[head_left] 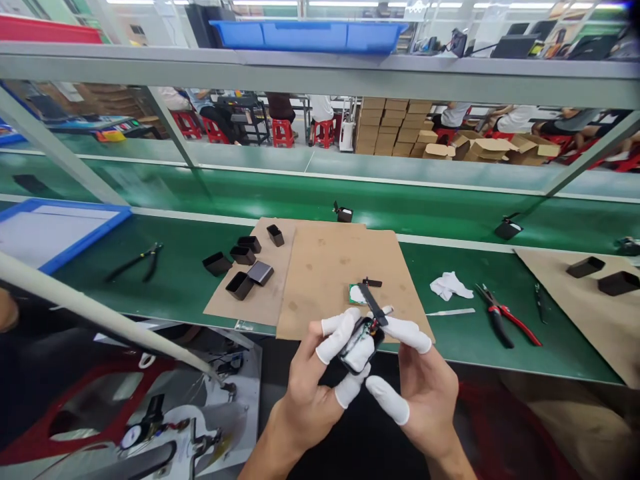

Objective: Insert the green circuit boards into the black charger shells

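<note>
My left hand (pixel 320 380) and my right hand (pixel 420 380), both with white finger cots, pinch a small black open housing (pixel 361 341) between them, just in front of the bench edge. Wires and a circuit part show inside it. A black flat strip (pixel 373 305) sticks up from the housing toward the far side. Behind it on the brown cardboard sheet (pixel 330 267) lie a small green-and-white piece (pixel 356 294) and a small black bit (pixel 373 283).
Several black housings (pixel 243 263) sit on the cardboard at left, black pliers (pixel 137 261) further left. A white rag (pixel 450 285), a metal blade (pixel 451 312) and red-handled pliers (pixel 505 320) lie at right. A blue-framed tray (pixel 50 233) stands far left; other people sit beyond the green belt.
</note>
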The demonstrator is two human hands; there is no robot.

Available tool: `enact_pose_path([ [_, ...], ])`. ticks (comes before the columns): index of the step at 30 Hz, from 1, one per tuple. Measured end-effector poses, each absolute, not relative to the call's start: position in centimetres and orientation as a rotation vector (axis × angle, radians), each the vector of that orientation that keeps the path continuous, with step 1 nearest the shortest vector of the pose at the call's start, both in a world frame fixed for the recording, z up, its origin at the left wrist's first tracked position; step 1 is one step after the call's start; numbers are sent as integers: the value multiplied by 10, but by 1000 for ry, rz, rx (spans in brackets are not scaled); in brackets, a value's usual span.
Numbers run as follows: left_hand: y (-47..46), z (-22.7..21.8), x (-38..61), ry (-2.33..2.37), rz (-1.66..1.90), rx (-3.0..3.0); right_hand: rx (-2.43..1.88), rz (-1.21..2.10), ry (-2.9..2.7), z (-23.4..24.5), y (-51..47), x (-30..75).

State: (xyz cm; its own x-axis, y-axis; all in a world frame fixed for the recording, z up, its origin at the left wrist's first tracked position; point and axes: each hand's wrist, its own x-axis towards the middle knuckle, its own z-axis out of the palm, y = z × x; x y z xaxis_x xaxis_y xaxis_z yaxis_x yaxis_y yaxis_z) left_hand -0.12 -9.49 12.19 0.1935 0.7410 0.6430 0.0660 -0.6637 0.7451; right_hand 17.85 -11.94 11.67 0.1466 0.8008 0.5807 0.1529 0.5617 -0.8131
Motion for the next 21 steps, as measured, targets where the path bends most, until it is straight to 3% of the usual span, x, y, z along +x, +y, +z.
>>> enact_pose_path([
  [6,-99,117,7,799,1678,1967,-879,583,-1346,113,-120,174],
  [21,-100,102,0,733,1556,1450,-844,579,-1201,90,-121,178],
])
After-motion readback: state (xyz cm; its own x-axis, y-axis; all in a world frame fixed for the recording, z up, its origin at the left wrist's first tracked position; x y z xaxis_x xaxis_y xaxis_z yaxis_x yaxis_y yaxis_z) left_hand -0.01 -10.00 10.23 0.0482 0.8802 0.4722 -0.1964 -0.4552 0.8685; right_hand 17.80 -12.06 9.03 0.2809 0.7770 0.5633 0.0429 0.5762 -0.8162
